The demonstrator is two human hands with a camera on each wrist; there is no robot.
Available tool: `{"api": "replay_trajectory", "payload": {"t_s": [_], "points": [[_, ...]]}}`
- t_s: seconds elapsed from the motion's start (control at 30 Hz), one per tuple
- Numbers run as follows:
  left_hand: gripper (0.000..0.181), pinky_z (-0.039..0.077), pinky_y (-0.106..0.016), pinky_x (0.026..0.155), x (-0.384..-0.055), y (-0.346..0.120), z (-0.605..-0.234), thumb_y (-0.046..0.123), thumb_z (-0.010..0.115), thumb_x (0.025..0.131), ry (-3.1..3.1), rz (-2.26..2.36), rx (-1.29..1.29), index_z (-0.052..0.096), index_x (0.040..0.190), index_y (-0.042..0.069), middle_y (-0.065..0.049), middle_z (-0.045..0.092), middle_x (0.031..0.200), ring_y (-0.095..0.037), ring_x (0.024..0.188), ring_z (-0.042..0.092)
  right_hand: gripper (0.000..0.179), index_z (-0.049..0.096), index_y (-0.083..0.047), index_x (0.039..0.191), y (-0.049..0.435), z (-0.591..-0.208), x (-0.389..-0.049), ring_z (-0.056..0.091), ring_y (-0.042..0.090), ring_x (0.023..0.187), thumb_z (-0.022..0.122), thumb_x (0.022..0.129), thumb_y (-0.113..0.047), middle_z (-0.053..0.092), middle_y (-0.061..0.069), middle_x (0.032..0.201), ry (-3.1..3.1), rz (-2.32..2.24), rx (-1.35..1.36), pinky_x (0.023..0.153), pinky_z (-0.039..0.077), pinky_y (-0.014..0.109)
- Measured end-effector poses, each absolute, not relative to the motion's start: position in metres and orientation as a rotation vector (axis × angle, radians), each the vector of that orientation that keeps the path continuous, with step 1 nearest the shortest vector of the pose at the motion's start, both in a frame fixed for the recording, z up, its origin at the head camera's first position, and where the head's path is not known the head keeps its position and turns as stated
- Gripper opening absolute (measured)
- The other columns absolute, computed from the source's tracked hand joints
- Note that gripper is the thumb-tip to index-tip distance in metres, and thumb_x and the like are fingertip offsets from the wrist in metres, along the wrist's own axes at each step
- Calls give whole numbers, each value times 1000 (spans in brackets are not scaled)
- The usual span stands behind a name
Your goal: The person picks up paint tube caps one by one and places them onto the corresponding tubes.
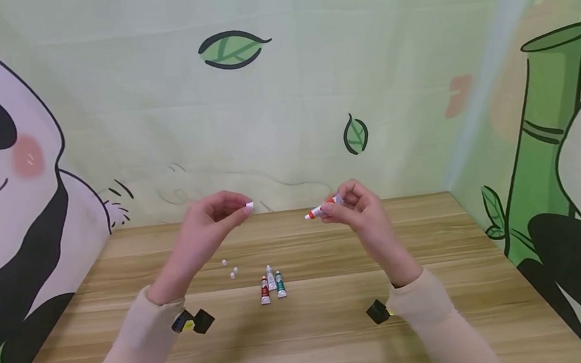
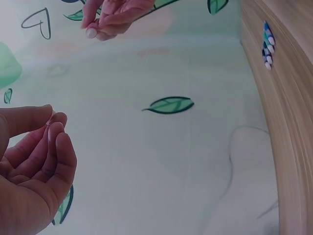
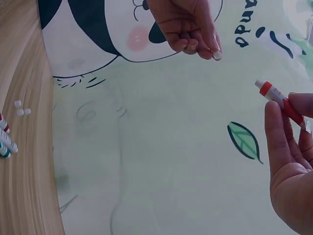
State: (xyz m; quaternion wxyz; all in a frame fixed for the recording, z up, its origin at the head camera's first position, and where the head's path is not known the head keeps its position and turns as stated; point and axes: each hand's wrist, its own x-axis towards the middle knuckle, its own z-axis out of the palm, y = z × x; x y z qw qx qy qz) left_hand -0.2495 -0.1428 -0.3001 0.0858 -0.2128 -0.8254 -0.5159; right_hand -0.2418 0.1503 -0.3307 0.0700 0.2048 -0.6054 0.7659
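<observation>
Above the table's far edge, my left hand (image 1: 203, 226) pinches a small white cap (image 1: 249, 206) between thumb and fingertips. To its right and well apart, my right hand (image 1: 368, 215) holds a red and white paint tube (image 3: 276, 96) between thumb and fingers. The tube's narrow white tip points left, toward the other hand. Below the hands, three paint tubes lie together on the table: a red one (image 1: 265, 291), a white one (image 1: 270, 276) and a green one (image 1: 280, 284). Left of them, three small white caps (image 1: 224, 262) lie scattered. In the left wrist view, fingers mostly hide the pinched cap.
The wooden table (image 1: 334, 327) reaches back to a cloth backdrop (image 1: 295, 117) printed with pandas, leaves and bamboo. A small black wrist camera (image 1: 203, 321) sits at the left cuff, and another black device (image 1: 378, 311) at the right cuff.
</observation>
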Motion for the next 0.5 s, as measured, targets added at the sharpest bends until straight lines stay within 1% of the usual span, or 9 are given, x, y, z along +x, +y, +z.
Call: {"api": "replay_trajectory", "payload": {"t_s": [0.23,0.37,0.5], "points": [[23,55,-28,73,-237,-129,-300,29,74,94,-2368,-1629,-674,73,108,12,-5,73,101,-22,87,67,21,53,-10,93,141,-328,-230,69,17,81,68,91,4,69,6,94,-1757,2318,696,81,59,35],[19,54,-27,71,-230,-124,-301,24,74,94,-2312,-1651,-716,73,108,12,-5,73,99,-23,84,67,21,52,-10,93,137,-327,-226,69,16,82,68,91,3,69,5,94,-1728,2328,676,81,59,34],[18,54,-27,70,-225,-119,-302,22,75,93,-2289,-1664,-746,73,107,12,-3,73,98,-23,82,66,20,52,-10,93,133,-328,-226,70,16,83,68,91,2,69,4,94,-1697,2342,642,82,59,34]]}}
